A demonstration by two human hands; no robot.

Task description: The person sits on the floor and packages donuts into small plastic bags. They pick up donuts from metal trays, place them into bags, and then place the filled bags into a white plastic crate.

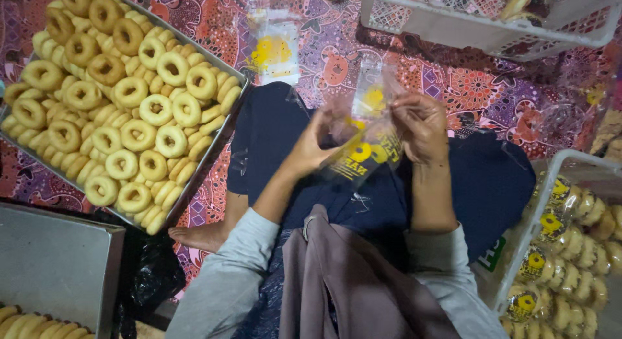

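A brown-grey cloth point(363, 287) drapes the lap at the bottom centre of the frame, between two grey sleeves; above it both hands meet at mid-frame over the dark blue lap; the left hand point(311, 148) and the right hand point(422, 126) each pinch an edge of a clear plastic bag point(364, 151) with yellow print, fingers clenched on the film, so the step looks like opening an empty bag; filling it would call for a free hand to reach the tray point(214, 151) of ring biscuits point(123, 99) at upper left; packed bags point(564, 248) fill a white basket point(538, 209) at lower right.
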